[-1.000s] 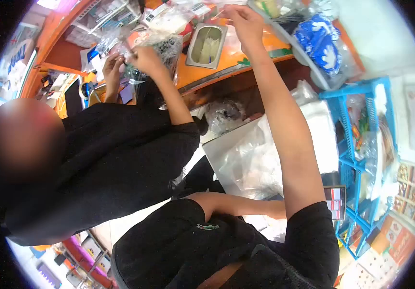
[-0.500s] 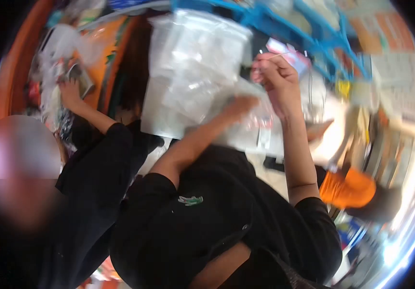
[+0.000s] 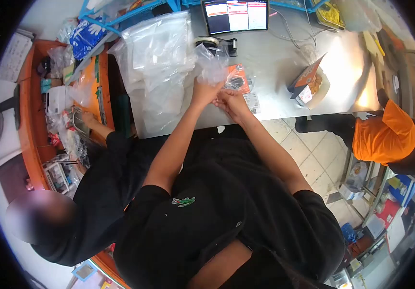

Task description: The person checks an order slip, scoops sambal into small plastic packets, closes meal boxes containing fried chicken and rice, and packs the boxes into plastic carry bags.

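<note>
Both of my hands meet at the near side of a metal table [image 3: 275,62]. My left hand [image 3: 206,92] is closed on the gathered neck of a clear plastic bag [image 3: 213,67], which stands up above it. Beside it, my right hand [image 3: 232,102] has its fingers pinched together at the bag's neck; anything small between them is hidden. An orange box [image 3: 242,77] shows just beyond my hands, with a white printed slip [image 3: 252,102] at its right. To the left lies a stack of clear plastic bags [image 3: 161,58].
A tablet [image 3: 236,17] stands at the back, a tape dispenser [image 3: 231,46] before it. An open food box [image 3: 313,89] is at the right. A co-worker in black [image 3: 96,202] reaches into an orange counter at left; a person in orange [image 3: 386,135] is at right.
The view has turned from the orange counter to the metal table. My right hand has come down from its raised position and joined my left at the plastic bag.
</note>
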Motion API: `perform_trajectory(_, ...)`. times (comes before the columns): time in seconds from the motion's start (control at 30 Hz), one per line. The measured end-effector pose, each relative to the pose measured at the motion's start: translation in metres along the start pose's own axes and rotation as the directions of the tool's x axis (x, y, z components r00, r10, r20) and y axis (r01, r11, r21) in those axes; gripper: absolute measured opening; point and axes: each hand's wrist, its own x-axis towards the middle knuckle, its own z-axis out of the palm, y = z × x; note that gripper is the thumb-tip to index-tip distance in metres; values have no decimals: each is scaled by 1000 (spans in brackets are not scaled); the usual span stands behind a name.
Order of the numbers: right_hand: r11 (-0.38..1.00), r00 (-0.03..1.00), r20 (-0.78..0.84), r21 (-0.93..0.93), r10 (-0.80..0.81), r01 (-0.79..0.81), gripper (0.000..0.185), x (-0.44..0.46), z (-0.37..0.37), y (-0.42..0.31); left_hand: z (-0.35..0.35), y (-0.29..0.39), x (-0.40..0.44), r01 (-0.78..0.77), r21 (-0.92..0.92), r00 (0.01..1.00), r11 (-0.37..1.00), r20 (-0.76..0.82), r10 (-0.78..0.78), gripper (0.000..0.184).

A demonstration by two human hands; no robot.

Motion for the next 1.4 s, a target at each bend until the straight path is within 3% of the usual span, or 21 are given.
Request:
perform_trajectory(0.07, 993, 996, -93, 118, 7, 4, 19, 2, 10, -6, 17, -63, 6, -267, 466, 948, 843, -29, 317, 43)
perform_trajectory(0.13, 986, 999, -42, 165, 10, -3, 19, 2, 8, 2, 20, -70, 2, -242, 462, 955, 853, -43, 294, 40)
perform_trajectory(0.17, 983, 1000, -17, 186, 8, -5, 20, 3, 7, 5, 21, -73, -6, -89, 232, 993, 969, -60, 106, 39)
perform_trajectory(0.2, 977, 1000, -23, 212, 9, -4, 20, 5, 5, 9, 21, -65, -13, 90, -9, 995, 996, -30, -90, 37)
perform_trajectory(0.3, 965, 999, -35, 260, -4, 13, 19, 11, 3, 18, 19, -30, -20, 264, -323, 944, 909, -106, -312, 31)
perform_trajectory(0.37, 967, 999, -34, 251, -41, 49, 19, 10, 6, 16, 15, 4, -22, 386, -458, 880, 801, -77, -468, 32)
perform_trajectory(0.4, 992, 998, -13, 112, -60, 61, 17, 7, 5, 13, 15, 13, -23, 437, -520, 840, 734, -55, -539, 33)
perform_trajectory(0.47, 979, 994, 39, -171, -102, 107, 16, -1, -5, -3, 16, 4, -20, 413, -502, 847, 759, -94, -523, 32)
perform_trajectory(0.53, 900, 969, 9, -369, -246, 232, 14, -5, -17, -16, 20, -17, -15, 385, -485, 860, 785, -119, -496, 33)
perform_trajectory(0.6, 736, 908, 3, -584, -418, 342, 14, -9, -18, -27, 20, -26, -14, 358, -470, 878, 807, -124, -462, 35)
perform_trajectory(0.67, 473, 799, 50, -783, -600, 404, 15, -11, -15, -41, 22, -18, -17, 341, -445, 889, 828, -135, -438, 31)
perform_trajectory(0.77, 670, 764, -46, -515, -644, 534, 13, 2, -13, -33, 22, 1, -21, 372, -290, 894, 882, -145, -424, 30)
perform_trajectory(0.87, 731, 736, -154, -357, -660, 581, 12, 5, -8, -28, 29, -2, -20, 331, -239, 926, 913, -105, -363, 29)
perform_trajectory(1.0, 718, 724, -152, -372, -673, 589, 14, 17, -17, -19, 34, -17, -18, 234, -225, 964, 946, -76, -256, 26)
perform_trajectory(1.1, 699, 701, -155, -368, -696, 613, 14, 19, -20, -16, 39, -21, -16, 318, -396, 928, 861, -55, -368, 25)
perform_trajectory(1.2, 698, 688, -175, -352, -704, 624, 14, 18, -20, -13, 39, -19, -17, 268, -249, 945, 931, -118, -304, 25)
perform_trajectory(1.3, 685, 709, -131, -424, -693, 592, 14, 20, -23, -14, 40, -17, -18, 313, -327, 926, 891, -105, -364, 23)
perform_trajectory(1.4, 688, 749, -85, -475, -657, 550, 14, 20, -28, -24, 35, 18, -16, 435, -527, 864, 730, 17, -503, 21)
